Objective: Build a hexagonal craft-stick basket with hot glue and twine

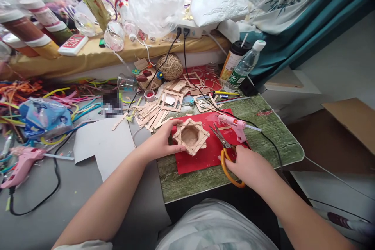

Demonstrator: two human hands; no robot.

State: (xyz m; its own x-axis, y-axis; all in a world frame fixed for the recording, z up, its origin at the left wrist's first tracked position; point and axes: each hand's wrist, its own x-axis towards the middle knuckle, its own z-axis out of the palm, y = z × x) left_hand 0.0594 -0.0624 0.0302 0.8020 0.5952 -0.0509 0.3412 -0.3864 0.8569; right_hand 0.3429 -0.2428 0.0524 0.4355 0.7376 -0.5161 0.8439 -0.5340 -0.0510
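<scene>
Stick basket sits on the red sheet on the bench. My left hand is cupped against its near-left wall, and my right hand is wrapped around the handles of the scissors, blades parted and pointing at the basket. Risk as I judge it: the blade tips knock the stacked sticks loose, or the glue gun cord just beside the scissors snags my wrist.

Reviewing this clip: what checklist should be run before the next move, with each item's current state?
1. Left hand steadies popsicle-stick hexagon: ok, fingers on its left side.
2. Hexagon sits flat on red sheet: ok.
3. Right hand on scissors: ok, over the orange handle; fingers through loops: cannot tell.
4. Scissor blades clear of hexagon: ok, tips lie just right of it.
5. Pink glue gun clear of both hands: ok, lying beyond the scissors.
</scene>
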